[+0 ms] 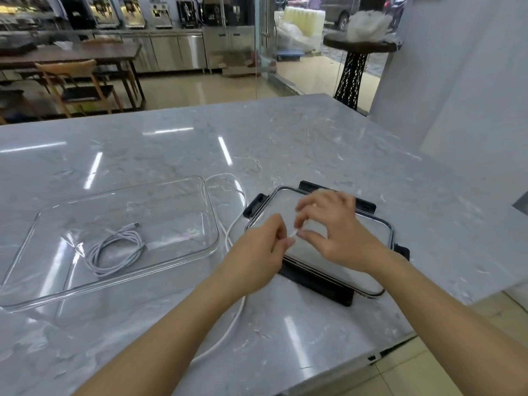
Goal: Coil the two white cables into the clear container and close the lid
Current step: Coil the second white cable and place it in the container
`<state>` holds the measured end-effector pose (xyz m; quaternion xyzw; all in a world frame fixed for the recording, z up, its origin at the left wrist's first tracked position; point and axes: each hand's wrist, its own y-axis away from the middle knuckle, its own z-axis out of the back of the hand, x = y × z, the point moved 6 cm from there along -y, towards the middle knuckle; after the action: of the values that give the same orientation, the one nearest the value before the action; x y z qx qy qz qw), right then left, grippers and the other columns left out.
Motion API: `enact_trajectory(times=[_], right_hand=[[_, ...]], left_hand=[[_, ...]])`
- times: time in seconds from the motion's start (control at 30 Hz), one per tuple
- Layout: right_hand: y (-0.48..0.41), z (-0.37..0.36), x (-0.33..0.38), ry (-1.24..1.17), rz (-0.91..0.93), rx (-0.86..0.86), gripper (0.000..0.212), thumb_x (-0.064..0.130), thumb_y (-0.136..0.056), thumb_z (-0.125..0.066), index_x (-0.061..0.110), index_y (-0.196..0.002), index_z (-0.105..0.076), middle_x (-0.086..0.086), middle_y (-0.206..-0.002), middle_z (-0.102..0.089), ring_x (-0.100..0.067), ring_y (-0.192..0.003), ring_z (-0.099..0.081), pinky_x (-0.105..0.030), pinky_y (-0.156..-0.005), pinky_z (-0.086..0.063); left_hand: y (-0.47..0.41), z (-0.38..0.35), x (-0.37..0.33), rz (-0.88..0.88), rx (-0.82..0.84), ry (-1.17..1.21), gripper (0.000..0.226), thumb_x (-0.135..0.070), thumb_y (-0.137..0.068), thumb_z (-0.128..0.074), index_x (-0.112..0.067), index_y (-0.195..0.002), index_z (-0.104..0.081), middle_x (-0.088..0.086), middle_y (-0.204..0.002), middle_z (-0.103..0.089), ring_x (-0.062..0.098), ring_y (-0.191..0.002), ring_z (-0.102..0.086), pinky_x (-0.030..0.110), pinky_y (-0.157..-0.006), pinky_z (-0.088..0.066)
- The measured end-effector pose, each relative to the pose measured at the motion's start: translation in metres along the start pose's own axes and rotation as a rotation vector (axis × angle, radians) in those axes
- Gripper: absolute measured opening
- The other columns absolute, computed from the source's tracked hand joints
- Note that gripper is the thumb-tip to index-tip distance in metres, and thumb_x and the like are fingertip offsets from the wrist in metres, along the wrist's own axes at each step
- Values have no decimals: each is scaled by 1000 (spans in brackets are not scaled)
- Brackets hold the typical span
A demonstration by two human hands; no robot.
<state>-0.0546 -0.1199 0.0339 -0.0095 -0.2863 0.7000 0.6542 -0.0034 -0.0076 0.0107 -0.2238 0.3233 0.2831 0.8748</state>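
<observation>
So we're about halfway through, going by how things lie. One white cable (pixel 115 250) is already wound into a loose round coil and sits inside the clear container (pixel 37 218), toward its near-left part, with one plug end poking out toward the middle. The container itself is a shallow glass-looking tray with rounded corners, on the left half of the counter (pixel 314 138), still open. The second white cable (pixel 234 318) isn't coiled at all yet — it runs from the near edge of the counter up past our left wrist, then loops round the container's far-right corner and comes back to our hands. We've got one end of it: the left hand (pixel 257 252) is pinching the cable just behind the tip, and the right hand (pixel 334 227) has thumb and forefinger closing on the tip with the other fingers fanned out. It's a bit blurry there, so we can't swear how firm the right-hand pinch is. Both hands hover over the lid (pixel 343 267), which lies flat right of the container near the counter's right edge — clear panel, black latch flaps sticking out. Still left: wind this cable, drop it in beside the first one, then fit the lid and snap the latches.
</observation>
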Motion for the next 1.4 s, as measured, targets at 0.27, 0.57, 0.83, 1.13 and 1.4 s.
enact_trajectory(times=[0.27, 0.57, 0.83, 1.13, 1.4], right_hand=[[-44, 11, 24, -870, -325, -288, 12, 22, -90, -54, 14, -81, -59, 10, -66, -63, -3, -63, -58, -15, -62, -45], [-79, 1, 72, -853, -116, -150, 13, 13, -89, -56, 12, -76, -59, 5, -60, -54, -4, -58, -52, -16, -62, -43], [-111, 20, 103, -496, 155, -59, 11, 11, -86, -60, 5, -85, -70, -2, -63, -61, -7, -58, -51, -18, -57, -40], [-146, 39, 106, -732, 109, -403, 16, 15, -75, -73, 22, -71, -59, -2, -59, -55, -10, -51, -47, -19, -49, -40], [-167, 14, 92, -891, -48, -429, 27, 26, -71, -75, 26, -85, -52, -2, -65, -56, -8, -51, -53, -19, -50, -47]], left_hand=[[-30, 61, -26, 203, -344, 777, 16, -15, -91, -53, -10, -76, -48, -8, -43, -52, 9, -39, -44, 22, -43, -41], [-35, 143, -24, 292, -618, 1002, 18, -12, -90, -52, -5, -106, -47, 6, -89, -56, 12, -71, -55, 23, -63, -47], [-8, 177, -10, 9, -486, 3, 31, -40, -88, -53, -17, -108, -56, -11, -101, -59, 11, -102, -53, 36, -95, -39], [18, 193, 17, 137, -64, 514, 36, -28, -97, -40, -17, -63, -46, -7, -48, -36, 10, -44, -31, 20, -48, -34], [45, 227, 33, 65, -137, 1014, 27, -26, -90, -41, -15, -67, -49, -9, -46, -26, 8, -41, -12, 17, -36, -14]])
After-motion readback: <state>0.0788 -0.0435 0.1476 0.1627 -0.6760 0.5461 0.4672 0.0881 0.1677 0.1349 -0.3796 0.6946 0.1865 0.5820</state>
